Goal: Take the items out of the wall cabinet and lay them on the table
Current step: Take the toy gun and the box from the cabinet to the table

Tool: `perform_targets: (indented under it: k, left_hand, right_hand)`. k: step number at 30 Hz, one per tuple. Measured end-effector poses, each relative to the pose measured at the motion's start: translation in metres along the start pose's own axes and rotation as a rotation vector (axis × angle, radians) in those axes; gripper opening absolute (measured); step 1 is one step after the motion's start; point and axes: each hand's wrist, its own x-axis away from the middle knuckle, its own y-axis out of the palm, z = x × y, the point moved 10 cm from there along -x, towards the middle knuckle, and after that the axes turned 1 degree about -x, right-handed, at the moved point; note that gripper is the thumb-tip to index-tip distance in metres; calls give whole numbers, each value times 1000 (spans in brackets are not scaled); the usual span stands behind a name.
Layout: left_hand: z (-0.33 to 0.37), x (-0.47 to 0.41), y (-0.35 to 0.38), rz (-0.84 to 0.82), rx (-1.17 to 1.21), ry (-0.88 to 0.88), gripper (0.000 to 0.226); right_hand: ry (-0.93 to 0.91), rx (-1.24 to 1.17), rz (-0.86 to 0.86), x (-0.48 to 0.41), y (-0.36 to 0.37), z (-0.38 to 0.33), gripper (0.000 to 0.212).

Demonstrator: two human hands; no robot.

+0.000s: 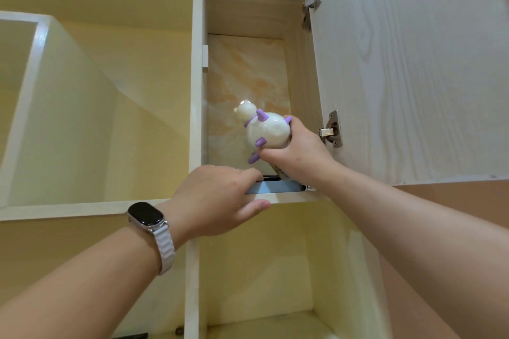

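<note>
I look up into the open wall cabinet point(198, 91). My right hand point(297, 151) grips a white glossy figurine with purple limbs point(264, 129), tilted and held above the shelf inside the narrow compartment. My left hand point(217, 198), with a watch on its wrist, lies over the shelf's front edge, fingers on a flat blue-grey item point(272, 187) that lies on the shelf. Most of that flat item is hidden by the shelf edge and my hands.
The cabinet door point(407, 63) hangs open to the right with two metal hinges point(332, 129). Open cubbies lie to the left point(96, 118) and below point(261, 270). A dark object point(129, 336) shows at the bottom edge.
</note>
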Motion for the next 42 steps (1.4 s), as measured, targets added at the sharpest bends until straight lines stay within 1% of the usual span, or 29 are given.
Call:
perform_targets:
  k: [2,6,10,12,14,18,21,23,26,29,31,34,35,37,39,41,42]
  left_hand:
    - [0,0,-4,13,35,-21,53]
    - [6,-1,-10,8,161,-70,35]
    - [25,-1,-37,149,74,16,17]
    - [30,5,-52,209,58,33,20]
    - [34,14,-65,251,45,14,18]
    - [41,37,-84,286,21,-40,18]
    - [48,53,-103,350,26,-107,18]
    - [52,61,-111,361,38,-169,20]
    - [49,76,-107,264,193,-379,24]
    - [51,100,-90,177,377,-548,28]
    - [58,117,-80,164,484,-597,23]
    - [70,144,-62,146,642,-679,21]
    - [73,155,-53,137,711,-721,21]
    - [78,177,-34,122,867,-797,21]
    - [87,196,-17,102,1034,-834,19]
    - [102,215,-3,57,1191,-852,17]
    - [110,224,3,30,1257,-853,20]
  right_hand:
    - [-12,-93,34,10,-12,-8,43]
    - [-54,-258,102,31,-37,-20,45]
    - [-113,-356,159,50,-57,-26,54]
    - [-150,-382,151,60,-64,-32,55]
    - [-164,-425,134,72,-71,-37,55]
    - [-166,-554,117,97,-87,-44,55]
    - [-163,-653,73,116,-95,-46,51]
    - [-153,-677,62,130,-100,-46,47]
    - [-115,-690,108,156,-109,-42,39]
    - [-34,-696,155,187,-112,-36,39]
    - [55,-701,178,205,-109,-26,40]
    - [184,-694,242,233,-101,-12,57]
    - [213,-676,255,244,-97,-10,58]
    - [275,-655,280,270,-88,-5,48]
    - [345,-665,336,300,-80,3,39]
    - [423,-634,388,333,-70,7,39]
    - [457,-612,411,349,-66,7,40]
